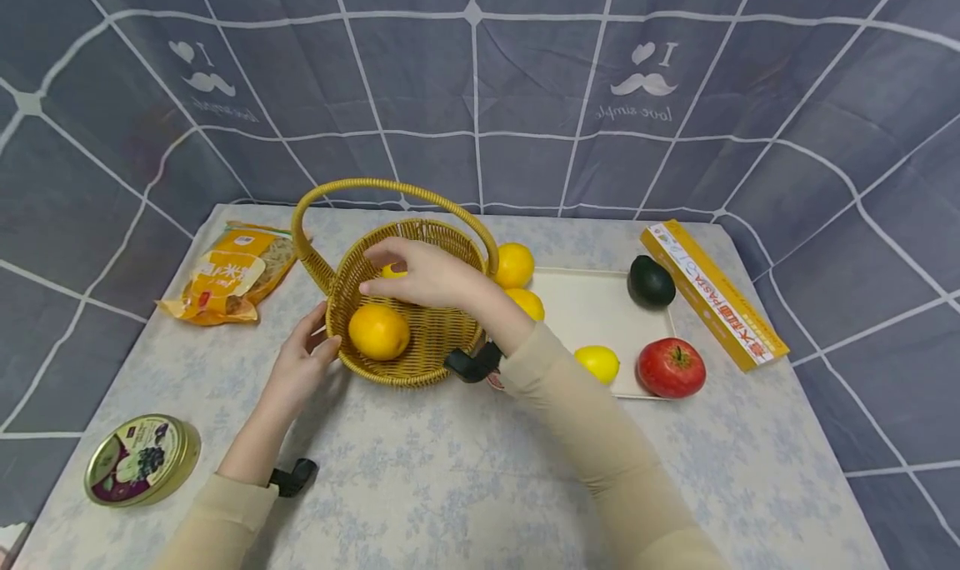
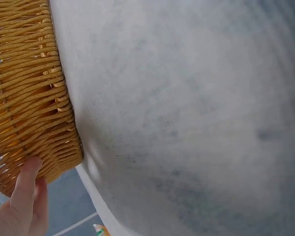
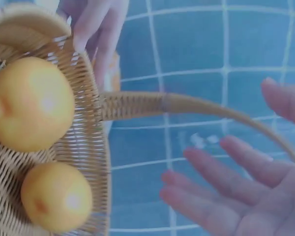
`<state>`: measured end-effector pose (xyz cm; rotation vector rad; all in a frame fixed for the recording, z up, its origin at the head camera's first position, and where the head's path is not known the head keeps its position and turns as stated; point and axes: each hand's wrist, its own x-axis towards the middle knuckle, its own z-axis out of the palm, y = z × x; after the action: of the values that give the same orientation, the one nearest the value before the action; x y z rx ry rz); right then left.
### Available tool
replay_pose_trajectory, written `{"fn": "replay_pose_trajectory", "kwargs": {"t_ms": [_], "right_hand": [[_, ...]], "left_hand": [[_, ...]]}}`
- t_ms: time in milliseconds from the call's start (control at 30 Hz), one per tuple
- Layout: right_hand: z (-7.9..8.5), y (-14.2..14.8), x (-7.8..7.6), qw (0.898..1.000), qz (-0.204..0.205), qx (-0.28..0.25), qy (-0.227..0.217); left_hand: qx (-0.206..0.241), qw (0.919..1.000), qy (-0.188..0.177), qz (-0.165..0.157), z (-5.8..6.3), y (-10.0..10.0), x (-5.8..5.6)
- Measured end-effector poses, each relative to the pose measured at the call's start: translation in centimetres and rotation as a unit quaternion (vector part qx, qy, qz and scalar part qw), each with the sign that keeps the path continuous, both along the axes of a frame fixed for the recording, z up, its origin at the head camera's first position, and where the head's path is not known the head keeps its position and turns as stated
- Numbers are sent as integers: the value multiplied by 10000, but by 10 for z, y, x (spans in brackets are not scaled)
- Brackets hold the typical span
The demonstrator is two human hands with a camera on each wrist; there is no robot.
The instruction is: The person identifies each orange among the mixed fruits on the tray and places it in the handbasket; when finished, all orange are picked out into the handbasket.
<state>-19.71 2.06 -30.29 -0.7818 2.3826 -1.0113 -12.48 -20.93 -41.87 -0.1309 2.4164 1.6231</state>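
Note:
A yellow wicker basket (image 1: pixel 442 362) with a tall arched handle stands on the table. Inside lie two oranges (image 1: pixel 379 332), the farther one partly covered by the right hand in the head view. At the basket's left side, my left hand (image 1: pixel 303 362) grips the rim between thumb and fingers. The right hand (image 1: pixel 423 274) hovers over the basket with its fingers spread. In the right wrist view nothing lies in that hand (image 3: pixel 250 196), and both oranges (image 3: pixel 32 104) sit in the basket apart from it.
Right of the basket, two more oranges (image 1: pixel 514 265), a lemon (image 1: pixel 597 363), an avocado (image 1: pixel 651 282) and a red pomegranate (image 1: pixel 671 368) lie on or by a white tray (image 1: pixel 577 299). A pasta box (image 1: pixel 712 295) lies far right. At left are an orange food bag (image 1: pixel 236 274) and a round tin (image 1: pixel 142 460).

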Motion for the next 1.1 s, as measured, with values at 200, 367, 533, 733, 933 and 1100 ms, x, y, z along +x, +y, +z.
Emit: {"fn": "replay_pose_trajectory", "kwargs": {"t_ms": [200, 367, 533, 733, 933, 1100], "right_hand": [[-16, 53, 35, 9970, 493, -592, -109], [-44, 100, 50, 9908, 26, -1268, -463], [-64, 140, 53, 9764, -801, -1929, -550], [-72, 170, 47, 9699, -1524, -1868, -346], [-81, 181, 35, 9720, -1841, -1450, -188], [-86, 180, 26, 9692, -2158, -1181, -94]], "left_hand": [[-93, 9999, -56, -11, -1, -1, 2], [-95, 9999, -105, -14, 0, -1, 2], [-42, 9999, -129, 10, 0, 0, 2], [-8, 9999, -118, 9, 0, 1, 1], [33, 9999, -97, 0, 1, 2, 0], [46, 10000, -61, -18, 3, 3, -1]]}}
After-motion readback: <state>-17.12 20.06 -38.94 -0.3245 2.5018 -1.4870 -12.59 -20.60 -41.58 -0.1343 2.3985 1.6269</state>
